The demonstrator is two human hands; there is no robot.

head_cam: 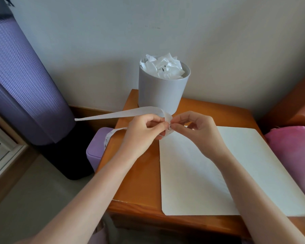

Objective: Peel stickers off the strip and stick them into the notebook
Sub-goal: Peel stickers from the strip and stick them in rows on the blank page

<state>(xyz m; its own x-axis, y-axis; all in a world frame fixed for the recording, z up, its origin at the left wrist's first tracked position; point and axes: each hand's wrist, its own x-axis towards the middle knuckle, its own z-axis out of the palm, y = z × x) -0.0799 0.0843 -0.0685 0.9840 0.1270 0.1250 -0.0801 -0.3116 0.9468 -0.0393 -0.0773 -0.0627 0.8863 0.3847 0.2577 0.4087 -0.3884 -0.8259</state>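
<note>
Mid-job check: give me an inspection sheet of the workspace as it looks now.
Surface: wooden table; notebook lies open on it, blank page up.
Job's things: sticker strip held above the table, bent over; both ends trail left.
Clutter: grey bin at the table's back, full of crumpled paper.
Hands: left hand and right hand both pinch the strip at the bend.
Cables: nothing seen.
Surroundings: purple rolled mat and purple box left, pink fabric right.

My strip is white with tiny dark printed figures, my notebook plain white. The table is orange-brown, the bin pale grey, the mat purple with a honeycomb pattern.
</note>
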